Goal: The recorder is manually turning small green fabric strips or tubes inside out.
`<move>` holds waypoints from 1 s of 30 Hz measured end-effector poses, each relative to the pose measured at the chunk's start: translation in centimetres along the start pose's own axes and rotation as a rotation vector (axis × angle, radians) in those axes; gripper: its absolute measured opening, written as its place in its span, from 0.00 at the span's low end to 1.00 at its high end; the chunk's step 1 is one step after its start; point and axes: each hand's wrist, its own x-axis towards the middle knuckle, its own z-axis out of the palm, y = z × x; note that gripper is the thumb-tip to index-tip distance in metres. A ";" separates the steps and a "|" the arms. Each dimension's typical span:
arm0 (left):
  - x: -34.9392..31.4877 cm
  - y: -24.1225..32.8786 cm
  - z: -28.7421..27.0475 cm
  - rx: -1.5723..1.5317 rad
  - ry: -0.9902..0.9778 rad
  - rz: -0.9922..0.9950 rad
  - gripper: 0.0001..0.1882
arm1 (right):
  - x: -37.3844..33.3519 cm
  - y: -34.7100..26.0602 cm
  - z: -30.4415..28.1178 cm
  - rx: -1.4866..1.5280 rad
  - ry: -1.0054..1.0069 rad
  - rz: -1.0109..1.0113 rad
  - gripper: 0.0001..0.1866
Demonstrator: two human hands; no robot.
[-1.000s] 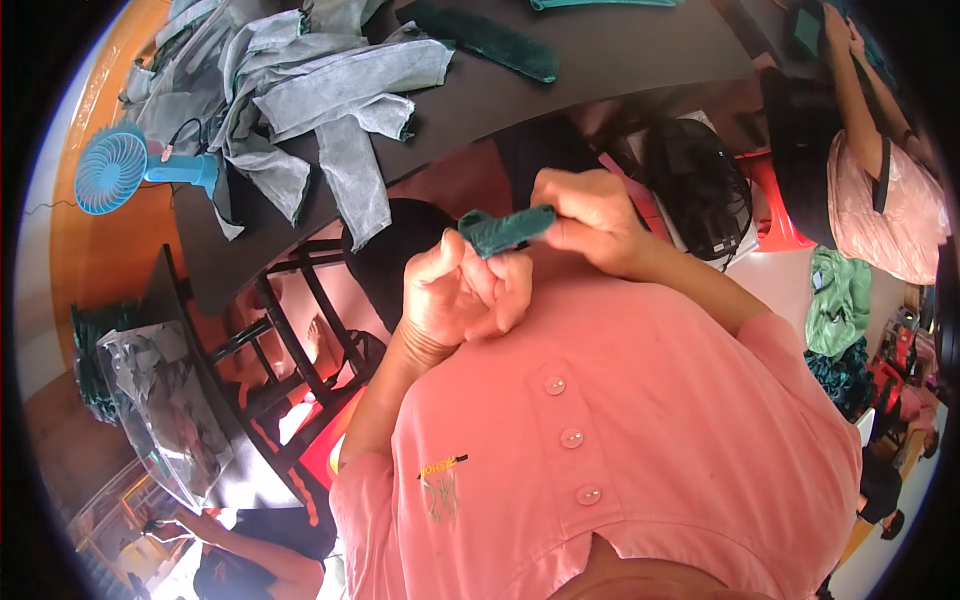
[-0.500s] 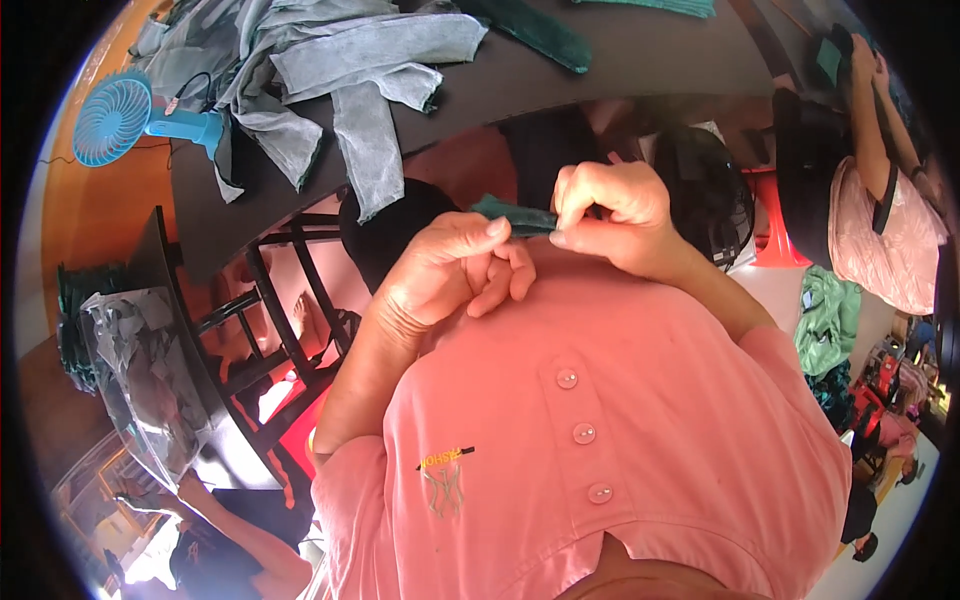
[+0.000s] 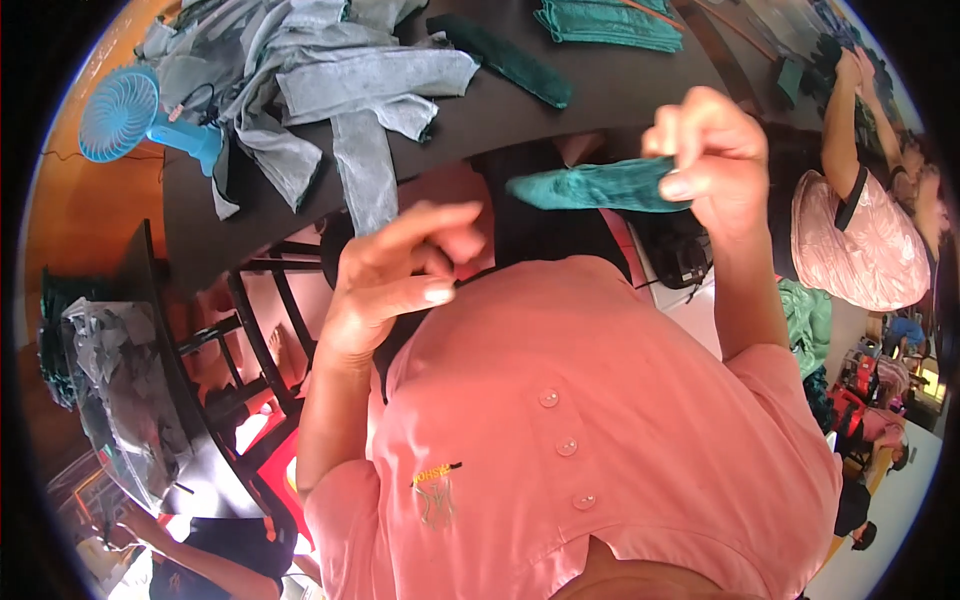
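Observation:
A narrow green velvety fabric piece (image 3: 590, 188) stretches sideways in front of my chest. My right hand (image 3: 725, 165) pinches its right end between thumb and fingers, and the other end hangs free, pointing left. Apart from the cloth, my left hand (image 3: 385, 280) has curved, spread fingers with nothing between them; its fingertips are slightly blurred. Across the table lie many grey-backed fabric strips (image 3: 375, 82) in a loose heap. To their right rests one dark green strip (image 3: 510, 65), and beyond that is a neat stack of green pieces (image 3: 610, 25).
A small blue fan (image 3: 185, 135) stands at the left of the dark table (image 3: 470, 125). Below it is a black stool frame (image 3: 245, 320). A clear bag of grey cloth (image 3: 120, 370) sits at the left. Other people work at both sides, one in a pink top (image 3: 850, 240).
My right hand has moved right and up with the green fabric piece. My left hand has let go of it and drawn away to the left.

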 end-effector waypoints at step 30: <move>13.3 6.4 0.9 1.296 0.220 0.590 0.10 | -1.3 1.2 -0.5 0.249 0.506 0.039 0.09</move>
